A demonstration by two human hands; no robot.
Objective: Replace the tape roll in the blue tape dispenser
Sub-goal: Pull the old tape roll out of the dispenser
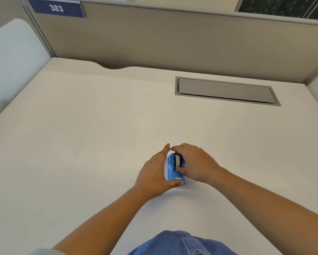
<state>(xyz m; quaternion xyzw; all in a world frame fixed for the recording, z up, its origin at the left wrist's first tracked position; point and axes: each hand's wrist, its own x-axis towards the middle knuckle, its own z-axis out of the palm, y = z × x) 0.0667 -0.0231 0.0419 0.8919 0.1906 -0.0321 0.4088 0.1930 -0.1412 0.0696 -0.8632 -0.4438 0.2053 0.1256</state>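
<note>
While it sits on the pale surface (pixel 99 126) between both grips, the blue tape dispenser (pixel 172 169) shows a whitish tape roll (pixel 178 160) in its top and a metal cutter (pixel 178 178) at its near end. The left grip (pixel 155 173) lies straight-fingered against its side. The right grip (pixel 195 162) curls over it, thumb on the roll, hiding its right wall and far end.

Blue tape dispenser (pixel 173 169) on desk (pixel 99 135)

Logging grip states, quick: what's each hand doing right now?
Left hand: open, straight fingers against the blue tape dispenser.
Right hand: closed on the tape roll, thumb on it, fingers curled over.
</note>
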